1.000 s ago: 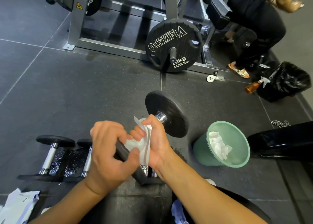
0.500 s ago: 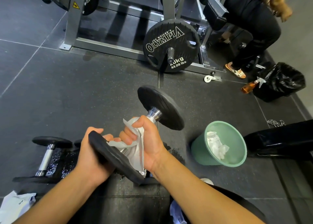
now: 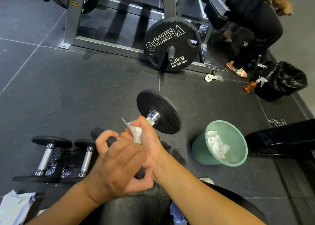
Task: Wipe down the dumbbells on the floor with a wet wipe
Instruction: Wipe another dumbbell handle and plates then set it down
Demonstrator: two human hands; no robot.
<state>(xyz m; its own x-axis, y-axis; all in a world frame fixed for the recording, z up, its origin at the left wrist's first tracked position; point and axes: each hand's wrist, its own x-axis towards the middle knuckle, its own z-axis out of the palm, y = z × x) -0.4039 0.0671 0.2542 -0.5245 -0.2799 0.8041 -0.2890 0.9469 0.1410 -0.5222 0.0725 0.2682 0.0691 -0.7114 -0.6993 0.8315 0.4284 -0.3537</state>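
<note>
At the lower-left corner of the floor (image 3: 85, 88) I see a pale wipe packet (image 3: 15, 206). Just right of it, two small dumbbells (image 3: 44, 157) lie side by side near the floor's lower edge, chrome handles pointing away from me. The left hand (image 3: 119, 165) is curled tight over the near plate of a third dumbbell (image 3: 158, 110), which is lifted off the floor and tilted, far plate up and to the right. The right hand (image 3: 150, 139) wraps round the handle, clenching the wet wipe (image 3: 135, 132) against the chrome. Further right, a green bin (image 3: 201, 151) stands on the floor holding crumpled wipes (image 3: 216, 144).
</note>
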